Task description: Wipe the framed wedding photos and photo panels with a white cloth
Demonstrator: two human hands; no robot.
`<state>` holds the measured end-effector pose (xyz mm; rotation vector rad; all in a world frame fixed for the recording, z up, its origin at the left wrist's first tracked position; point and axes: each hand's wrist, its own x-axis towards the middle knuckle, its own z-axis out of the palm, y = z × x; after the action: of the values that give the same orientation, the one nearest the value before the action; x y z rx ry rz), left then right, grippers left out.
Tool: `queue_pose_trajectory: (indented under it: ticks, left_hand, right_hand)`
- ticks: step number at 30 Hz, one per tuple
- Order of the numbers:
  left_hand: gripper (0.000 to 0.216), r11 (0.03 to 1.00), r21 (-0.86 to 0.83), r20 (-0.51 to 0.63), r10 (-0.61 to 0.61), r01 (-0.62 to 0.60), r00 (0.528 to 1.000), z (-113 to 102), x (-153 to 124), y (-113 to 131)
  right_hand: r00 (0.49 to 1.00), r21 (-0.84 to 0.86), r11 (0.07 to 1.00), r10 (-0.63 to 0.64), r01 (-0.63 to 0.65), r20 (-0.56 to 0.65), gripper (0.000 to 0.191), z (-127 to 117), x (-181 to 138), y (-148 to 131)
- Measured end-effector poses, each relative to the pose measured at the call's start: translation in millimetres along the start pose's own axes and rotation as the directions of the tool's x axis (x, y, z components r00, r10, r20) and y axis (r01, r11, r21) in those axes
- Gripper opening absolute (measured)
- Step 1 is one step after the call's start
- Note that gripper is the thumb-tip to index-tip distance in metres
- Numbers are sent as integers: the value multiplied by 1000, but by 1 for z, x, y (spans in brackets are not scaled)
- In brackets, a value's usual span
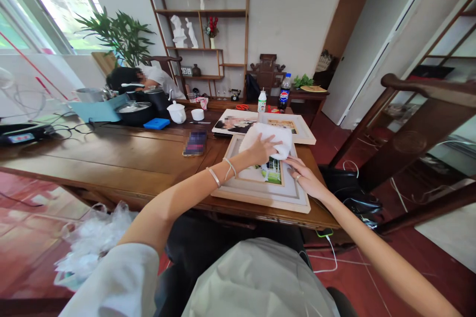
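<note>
A light wooden picture frame (pixel 260 198) with a small green-and-white picture lies flat at the table's front edge. My left hand (pixel 265 149) presses a bunched white cloth (pixel 280 137) onto the frame's upper part, fingers spread over the cloth. The cloth covers part of the picture and the frame's far side. At the frame's right edge, my right hand (pixel 304 178) holds on, its fingertips close to the cloth. Just behind lie a second frame (pixel 307 133) and a white panel with a photo print (pixel 223 124).
Left of the frame, a phone (pixel 195 143) lies on the wooden table (pixel 148 151). Farther back are a white teapot (pixel 176 112), a white cup (pixel 198 115), a white bottle (pixel 262 102) and a cola bottle (pixel 285 91). A person leans on the table at the far left.
</note>
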<state>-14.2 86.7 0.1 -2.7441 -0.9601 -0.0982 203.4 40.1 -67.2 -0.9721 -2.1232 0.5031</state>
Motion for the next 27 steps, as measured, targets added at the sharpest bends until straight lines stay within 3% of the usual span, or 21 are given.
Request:
queue_pose_trajectory:
  ticks: [7, 11, 14, 19, 23, 27]
  left_hand:
    - [50, 982, 89, 154, -179, 166, 972, -11, -40, -29]
    - [43, 950, 105, 159, -307, 293, 938, -16, -69, -45]
    - [37, 950, 111, 115, -303, 290, 946, -13, -83, -45]
    - [28, 979, 70, 78, -195, 190, 978, -11, -92, -14]
    - [29, 996, -5, 147, -87, 88, 985, -32, -112, 30]
    - [27, 996, -91, 131, 19, -7, 991, -49, -137, 65]
  right_hand:
    - [999, 17, 999, -37, 37, 3, 48, 0, 0, 2]
    - [1000, 18, 1000, -24, 24, -4, 50, 0, 0, 2]
    - [1000, 18, 999, -29, 29, -8, 50, 0, 0, 1]
    - [1000, 12, 1000, -20, 20, -15, 49, 0, 0, 0]
    - [1000, 0, 1000, -5, 5, -22, 50, 1, 0, 1]
    - [1000, -13, 1000, 0, -1, -24, 51, 2, 0, 1]
